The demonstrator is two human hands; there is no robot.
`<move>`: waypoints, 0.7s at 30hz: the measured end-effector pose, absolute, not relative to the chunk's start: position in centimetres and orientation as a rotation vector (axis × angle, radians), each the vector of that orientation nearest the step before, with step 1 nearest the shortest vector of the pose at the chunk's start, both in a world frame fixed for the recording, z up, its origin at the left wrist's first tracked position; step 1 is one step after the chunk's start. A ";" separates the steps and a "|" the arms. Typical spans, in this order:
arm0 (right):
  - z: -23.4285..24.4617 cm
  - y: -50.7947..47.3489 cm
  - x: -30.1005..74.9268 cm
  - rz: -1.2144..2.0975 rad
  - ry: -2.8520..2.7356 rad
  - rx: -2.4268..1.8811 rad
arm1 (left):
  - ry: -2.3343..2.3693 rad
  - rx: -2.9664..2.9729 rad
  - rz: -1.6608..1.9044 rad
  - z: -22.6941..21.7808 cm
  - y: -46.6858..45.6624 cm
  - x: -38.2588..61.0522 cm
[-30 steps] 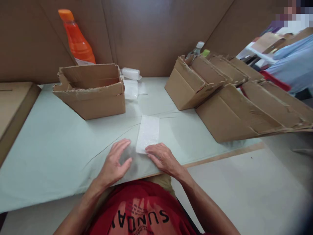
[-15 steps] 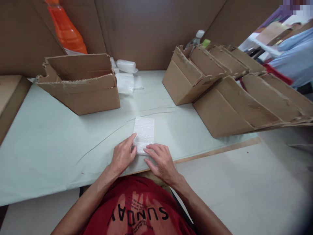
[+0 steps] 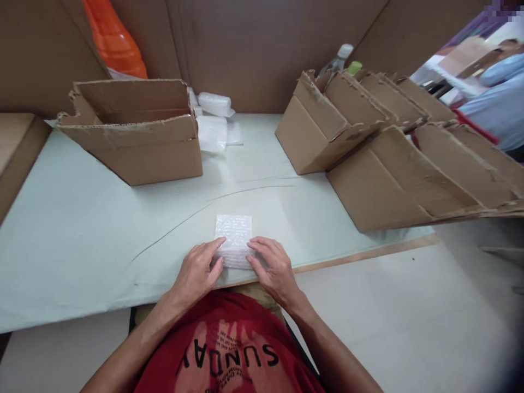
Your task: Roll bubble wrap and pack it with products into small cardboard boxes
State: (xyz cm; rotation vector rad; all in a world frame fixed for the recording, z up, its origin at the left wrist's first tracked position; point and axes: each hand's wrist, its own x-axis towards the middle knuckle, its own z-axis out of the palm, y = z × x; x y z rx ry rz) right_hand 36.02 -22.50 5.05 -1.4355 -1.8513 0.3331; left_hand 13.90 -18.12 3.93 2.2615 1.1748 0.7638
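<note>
A small white bubble-wrap sheet lies on the pale green table close to its front edge, with its near end rolled or folded up. My left hand presses on the left of that near end, fingers curled onto the wrap. My right hand rests on the right of it, fingertips on the roll. Both hands touch the wrap at once.
An open cardboard box stands at the back left with an orange bottle behind it. Wrapped white packets lie beside it. Several cardboard boxes lean in a row at the right. A person in blue stands beyond them.
The bubble-wrap sheet has grown shorter as its near end was rolled up. My left hand came from the bare table onto the wrap, and both hands now pinch the roll.
</note>
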 end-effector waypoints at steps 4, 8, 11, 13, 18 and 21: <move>5.1 -23.1 35.6 0.178 -2.027 -1.393 | 1.263 2.307 0.745 3.8 -17.7 14.3; 4.4 -23.0 35.0 0.216 -2.204 -1.424 | 1.210 2.351 0.853 4.4 -18.0 14.0; 4.1 -22.6 34.9 0.238 -2.141 -1.433 | 1.164 2.256 0.927 4.7 -18.7 13.4; 4.1 -22.5 35.0 0.304 -2.024 -1.437 | 1.264 2.022 0.978 4.8 -19.2 12.9; 4.7 -22.3 34.8 0.713 -1.647 -1.593 | 1.283 1.045 0.941 5.2 -20.0 13.3; 5.0 -22.5 34.0 1.019 -1.486 -1.575 | 1.146 0.721 0.923 5.7 -20.2 14.6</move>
